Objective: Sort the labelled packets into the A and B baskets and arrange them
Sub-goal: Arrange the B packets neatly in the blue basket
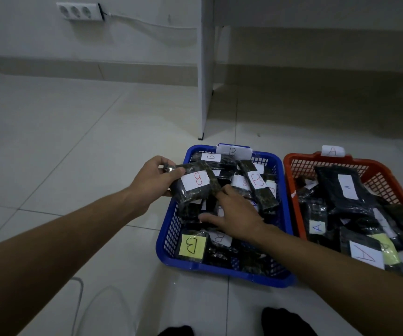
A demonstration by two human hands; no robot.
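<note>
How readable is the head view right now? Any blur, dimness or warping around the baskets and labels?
Head view: dim, bluish light; wide-angle bending at the edges; labels in the blue basket and red basket readable; left hand and its B packet fairly sharp; glare flecks on the dark wrappers.

We see glossy black plastic packets (195, 190) with matt paper labels (196, 181), meshed plastic baskets (171, 229), and a smooth tiled floor (62, 141).

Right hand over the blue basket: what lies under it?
The right hand rests on dark packets inside the blue basket. Any labels beneath its palm are covered.
</note>
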